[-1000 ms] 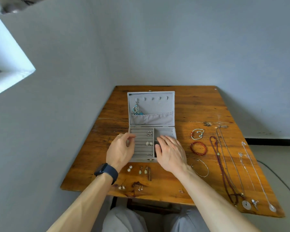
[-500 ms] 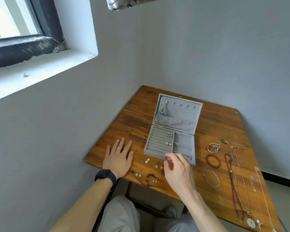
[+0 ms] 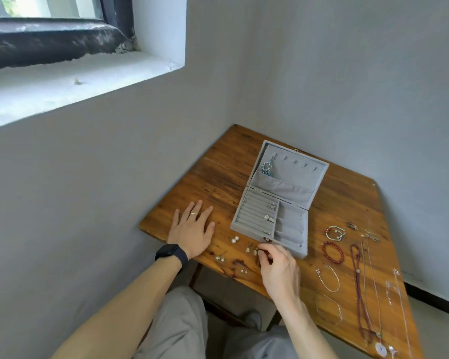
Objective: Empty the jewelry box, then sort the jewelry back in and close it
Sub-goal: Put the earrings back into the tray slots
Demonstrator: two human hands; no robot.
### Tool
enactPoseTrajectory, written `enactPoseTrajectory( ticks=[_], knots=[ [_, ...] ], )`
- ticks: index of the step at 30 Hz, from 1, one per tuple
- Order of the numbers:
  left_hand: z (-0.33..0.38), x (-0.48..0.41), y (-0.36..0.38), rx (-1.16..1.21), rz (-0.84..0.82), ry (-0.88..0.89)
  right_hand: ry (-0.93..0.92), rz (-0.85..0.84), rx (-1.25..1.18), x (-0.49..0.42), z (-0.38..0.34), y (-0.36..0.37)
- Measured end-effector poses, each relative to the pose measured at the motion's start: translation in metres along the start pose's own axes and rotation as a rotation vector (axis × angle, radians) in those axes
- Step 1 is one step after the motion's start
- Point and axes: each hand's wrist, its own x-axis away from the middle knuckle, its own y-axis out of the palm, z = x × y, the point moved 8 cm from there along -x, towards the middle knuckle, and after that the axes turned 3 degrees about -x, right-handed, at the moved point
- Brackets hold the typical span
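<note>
The grey jewelry box (image 3: 293, 251) stands open on the wooden table (image 3: 218, 177), its lid (image 3: 298, 165) upright with a turquoise piece (image 3: 267, 168) hanging inside. Some rings (image 3: 268, 218) sit in the ring rolls on the left; the right compartments look empty. In front of the box lie pearl earrings (image 3: 235, 239), drop earrings (image 3: 249, 248) and small studs (image 3: 220, 259). My right hand (image 3: 278, 270) pinches thumb and forefinger on a drop earring (image 3: 256, 252) at the box's front. My left hand (image 3: 192, 229) rests flat on the table, left of the box.
To the right of the box lie a beaded bracelet (image 3: 335, 233), a red bead bracelet (image 3: 333, 252), a thin chain bracelet (image 3: 328, 278) and several long necklaces (image 3: 358, 281). Grey walls border the table on the left and behind. A window sill (image 3: 62, 81) is at the upper left.
The view has swung left toward the window. My left hand left the box and lies flat on the table. My right hand dropped from the box front to the earrings.
</note>
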Motion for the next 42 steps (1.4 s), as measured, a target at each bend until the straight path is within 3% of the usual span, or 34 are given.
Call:
enactPoseTrajectory(
  ticks=[3, 6, 9, 15, 22, 25, 28, 30, 37, 42],
  knots=[
    [0.014, 0.009, -0.024, 0.212, 0.144, 0.020, 0.004, 0.007, -0.023, 0.001, 0.001, 0.000],
    [0.062, 0.031, -0.049, 0.145, 0.318, 0.242, 0.018, 0.009, -0.055, -0.001, 0.005, -0.001],
    [0.105, 0.039, -0.042, 0.039, 0.280, 0.379, 0.030, -0.008, -0.098, -0.003, 0.009, -0.001],
    [0.123, 0.027, -0.021, -0.182, 0.195, 0.316, 0.040, -0.045, -0.100, 0.000, 0.015, 0.002],
    [0.127, 0.026, -0.020, -0.067, 0.154, 0.325, 0.057, -0.074, -0.127, 0.000, 0.013, 0.001],
    [0.113, 0.021, -0.031, 0.233, 0.101, 0.261, 0.083, -0.087, -0.220, -0.005, 0.015, -0.005],
    [0.078, 0.010, -0.041, 0.716, 0.069, 0.098, 0.068, -0.004, -0.286, -0.011, 0.012, -0.019],
    [0.053, 0.001, -0.045, 0.896, 0.090, -0.011, 0.050, 0.047, -0.313, -0.020, 0.007, -0.027],
    [-0.007, -0.015, -0.028, 0.943, 0.185, -0.230, -0.042, -0.014, -0.234, -0.078, -0.016, -0.030],
    [-0.011, -0.017, -0.019, 0.886, 0.182, -0.209, -0.083, -0.153, -0.128, -0.117, -0.027, -0.009]
  ],
)
